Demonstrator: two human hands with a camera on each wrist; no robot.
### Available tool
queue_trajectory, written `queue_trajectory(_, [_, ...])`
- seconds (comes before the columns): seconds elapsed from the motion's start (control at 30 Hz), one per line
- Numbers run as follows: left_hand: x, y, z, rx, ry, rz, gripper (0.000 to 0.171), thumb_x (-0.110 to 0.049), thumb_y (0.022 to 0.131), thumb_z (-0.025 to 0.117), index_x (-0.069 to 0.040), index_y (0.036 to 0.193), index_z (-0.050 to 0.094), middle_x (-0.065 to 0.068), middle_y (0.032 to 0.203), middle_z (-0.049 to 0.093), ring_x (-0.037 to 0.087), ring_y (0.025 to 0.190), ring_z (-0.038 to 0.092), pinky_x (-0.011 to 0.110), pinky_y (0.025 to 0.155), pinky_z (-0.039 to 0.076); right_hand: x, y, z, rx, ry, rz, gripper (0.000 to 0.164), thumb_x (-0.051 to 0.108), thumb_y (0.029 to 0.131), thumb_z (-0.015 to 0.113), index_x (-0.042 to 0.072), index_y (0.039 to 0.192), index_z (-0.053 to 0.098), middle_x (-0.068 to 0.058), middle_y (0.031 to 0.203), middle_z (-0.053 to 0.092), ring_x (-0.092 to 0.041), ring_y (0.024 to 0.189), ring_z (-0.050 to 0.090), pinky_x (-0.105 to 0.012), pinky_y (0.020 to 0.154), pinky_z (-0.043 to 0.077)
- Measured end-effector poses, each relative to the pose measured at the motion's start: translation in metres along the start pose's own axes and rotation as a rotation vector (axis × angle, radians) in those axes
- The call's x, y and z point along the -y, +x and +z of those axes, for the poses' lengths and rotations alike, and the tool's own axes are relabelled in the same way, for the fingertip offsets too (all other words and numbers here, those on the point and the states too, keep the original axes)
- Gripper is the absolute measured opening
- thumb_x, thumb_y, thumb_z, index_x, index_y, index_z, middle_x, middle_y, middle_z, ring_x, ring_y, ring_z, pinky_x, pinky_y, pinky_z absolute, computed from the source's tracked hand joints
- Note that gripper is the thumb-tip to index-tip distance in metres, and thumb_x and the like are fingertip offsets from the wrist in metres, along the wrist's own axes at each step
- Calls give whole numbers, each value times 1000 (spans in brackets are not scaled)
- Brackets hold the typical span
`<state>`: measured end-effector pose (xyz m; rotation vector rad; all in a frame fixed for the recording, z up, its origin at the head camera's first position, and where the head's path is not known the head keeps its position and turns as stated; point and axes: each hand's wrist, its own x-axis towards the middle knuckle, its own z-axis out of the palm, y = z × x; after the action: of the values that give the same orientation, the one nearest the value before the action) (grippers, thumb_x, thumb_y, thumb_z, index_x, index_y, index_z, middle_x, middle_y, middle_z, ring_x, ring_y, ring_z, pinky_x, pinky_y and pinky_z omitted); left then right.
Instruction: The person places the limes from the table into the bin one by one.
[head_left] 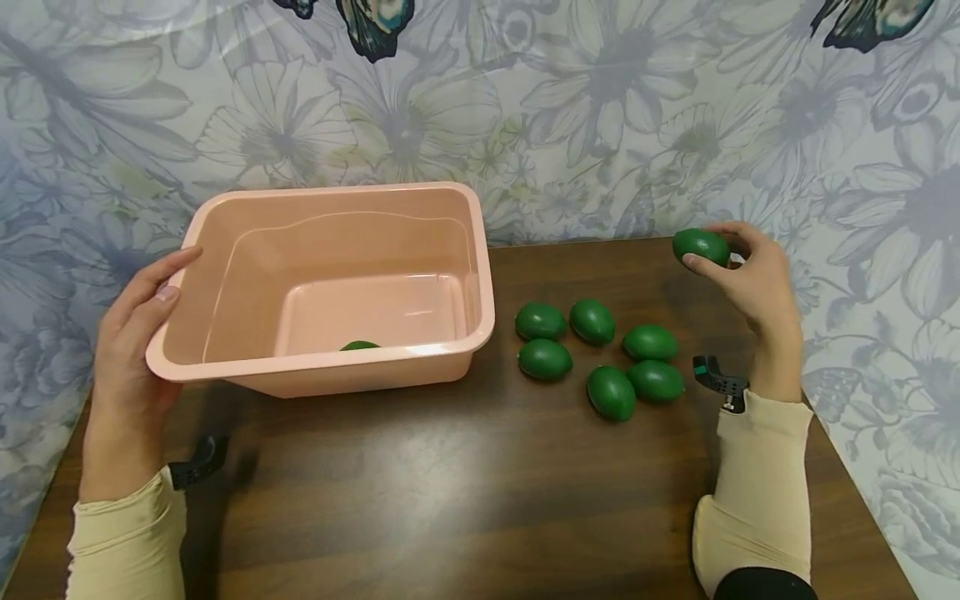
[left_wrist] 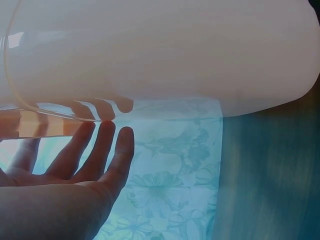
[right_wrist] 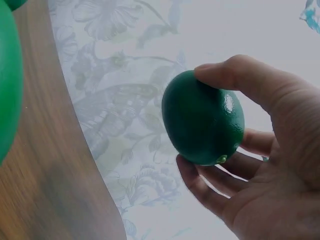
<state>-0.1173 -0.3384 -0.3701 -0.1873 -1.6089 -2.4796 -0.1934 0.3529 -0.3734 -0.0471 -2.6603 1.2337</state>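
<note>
My left hand [head_left: 135, 342] grips the left rim of a pink plastic basin [head_left: 322, 367], which leans with its opening facing me. Part of a green lime [head_left: 360, 345] shows inside, the rest hidden behind the near wall. In the left wrist view, fingers [left_wrist: 107, 145] of that hand sit right at the basin's rim. Over the table's back right corner, my right hand [head_left: 757, 279] pinches a lime [right_wrist: 202, 120] between thumb and fingertips, held up in the air. Several more limes [head_left: 543, 360] lie loosely grouped between the basin and that hand.
A dark brown wooden table [head_left: 450, 517] carries everything. Its back edge meets a wall covering [head_left: 600, 125] with a grey-blue flower print and butterflies. Black wrist straps [head_left: 723, 383] sit at both sleeves.
</note>
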Motion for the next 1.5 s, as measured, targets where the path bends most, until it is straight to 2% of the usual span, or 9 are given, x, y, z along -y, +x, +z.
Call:
queue_trajectory(0.2, [2, -2, 2, -9, 2, -4, 47, -1, 108, 40, 7, 154, 45, 18, 150, 53, 22, 101, 74, 28, 75, 63, 11, 4, 12, -54, 34, -50, 54, 28, 91, 84, 12, 139, 67, 8, 122, 66, -1, 105, 60, -13, 86, 48])
queue_trajectory(0.4, [1, 0, 2, 13, -11, -6, 47, -2, 108, 40, 7, 154, 45, 19, 151, 52, 22, 101, 75, 28, 74, 63, 29, 4, 28, -75, 103, -116, 51, 19, 91, 83, 9, 139, 69, -10, 132, 69, 0, 102, 65, -10, 84, 51])
queue_trajectory(0.47, [1, 1, 2, 18, -16, -4, 47, -2, 108, 40, 7, 154, 44, 19, 150, 53, 23, 100, 75, 28, 73, 63, 36, 5, 33, -80, 102, -139, 52, 20, 90, 84, 10, 139, 69, -12, 134, 69, 1, 103, 65, -10, 84, 52])
queue_trajectory(0.63, [2, 1, 1, 24, -15, -6, 47, -2, 108, 41, 7, 154, 44, 19, 150, 53, 23, 97, 75, 28, 72, 63, 48, 6, 43, -67, 90, -192, 51, 22, 90, 85, 14, 138, 70, -12, 133, 69, -2, 107, 64, -13, 85, 52])
queue_trajectory(0.77, [3, 1, 1, 29, -18, -2, 47, -2, 108, 42, 8, 154, 43, 20, 151, 52, 23, 101, 74, 28, 74, 63, 54, 5, 48, -62, 105, -225, 50, 18, 89, 86, 12, 136, 71, -13, 130, 70, -4, 106, 65, -12, 82, 53])
queue_trajectory(1.0, [3, 1, 2, 17, -1, 3, 47, -3, 108, 44, 8, 154, 44, 20, 151, 52, 23, 103, 73, 28, 76, 63, 102, -6, 55, -33, 150, -228, 47, 13, 91, 82, 2, 134, 69, -17, 131, 69, -4, 109, 63, -14, 88, 51])
queue_trajectory(1.17, [2, 0, 1, 6, 6, 1, 47, -3, 108, 43, 7, 154, 46, 19, 151, 52, 23, 103, 74, 28, 76, 63, 112, -7, 65, -22, 124, -251, 47, 11, 90, 82, 1, 134, 69, -18, 129, 70, -4, 108, 63, -14, 88, 51])
queue_trajectory(1.5, [0, 0, 0, 23, -29, 5, 47, -1, 109, 41, 8, 154, 45, 20, 150, 53, 22, 96, 76, 28, 72, 63, 141, -10, 83, -14, 166, -263, 47, 13, 90, 81, 1, 134, 69, -18, 132, 70, -18, 113, 67, -20, 89, 52])
